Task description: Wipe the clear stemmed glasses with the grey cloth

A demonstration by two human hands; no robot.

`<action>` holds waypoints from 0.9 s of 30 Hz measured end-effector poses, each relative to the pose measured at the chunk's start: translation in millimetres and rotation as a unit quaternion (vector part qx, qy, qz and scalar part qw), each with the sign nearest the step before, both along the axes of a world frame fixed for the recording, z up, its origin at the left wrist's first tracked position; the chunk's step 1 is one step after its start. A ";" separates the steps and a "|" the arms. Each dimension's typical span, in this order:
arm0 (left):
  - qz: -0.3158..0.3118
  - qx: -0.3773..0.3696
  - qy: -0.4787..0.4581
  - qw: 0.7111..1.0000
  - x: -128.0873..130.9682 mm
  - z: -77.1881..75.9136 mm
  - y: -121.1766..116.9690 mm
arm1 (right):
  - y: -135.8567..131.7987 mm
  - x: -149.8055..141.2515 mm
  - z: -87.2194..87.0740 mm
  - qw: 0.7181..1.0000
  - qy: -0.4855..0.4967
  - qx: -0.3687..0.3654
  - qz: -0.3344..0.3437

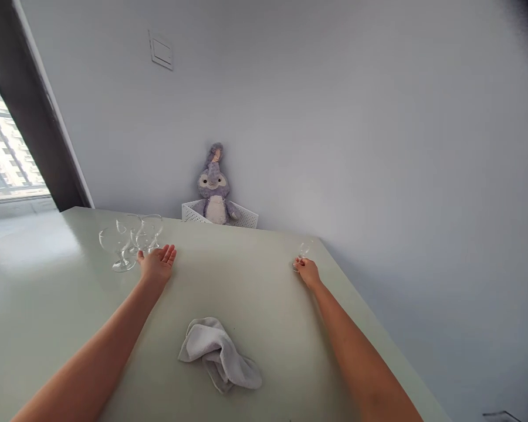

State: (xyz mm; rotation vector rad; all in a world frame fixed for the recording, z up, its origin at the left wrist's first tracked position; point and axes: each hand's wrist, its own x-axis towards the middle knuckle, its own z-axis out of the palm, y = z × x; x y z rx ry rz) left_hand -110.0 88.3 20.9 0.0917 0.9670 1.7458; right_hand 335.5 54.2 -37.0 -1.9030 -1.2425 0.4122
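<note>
Several clear stemmed glasses [115,241] stand in a group at the left of the table. My left hand [157,264] is beside them on their right, palm turned up and fingers stretched out, with nothing in it. Part of the nearest glasses is hidden behind its thumb. Far to the right, my right hand [307,272] pinches the stem of a small clear stemmed glass [305,247] near the table's right edge. That glass is upright or slightly tilted; its base is partly covered by my fingers. A crumpled grey cloth [220,354] lies between my forearms.
The pale green glossy table [229,275] meets the wall at the back and right. Behind its far edge, a purple plush toy [214,187] sits in a white perforated basket [247,218]. A light switch [162,51] is on the wall, and a window [9,146] is at the left.
</note>
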 end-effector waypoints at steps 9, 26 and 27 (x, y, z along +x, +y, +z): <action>0.004 0.011 -0.003 1.000 -2.5 5.6 2.3 | -18.1 -2.1 5.2 0.998 0.046 -0.031 0.038; -0.171 0.067 -0.026 0.983 64.8 5.4 -48.9 | -41.6 -14.1 36.7 0.994 0.072 -0.027 -0.079; -0.185 0.076 -0.028 0.979 69.5 6.0 -50.5 | -53.2 -22.1 37.9 0.994 0.089 -0.026 -0.062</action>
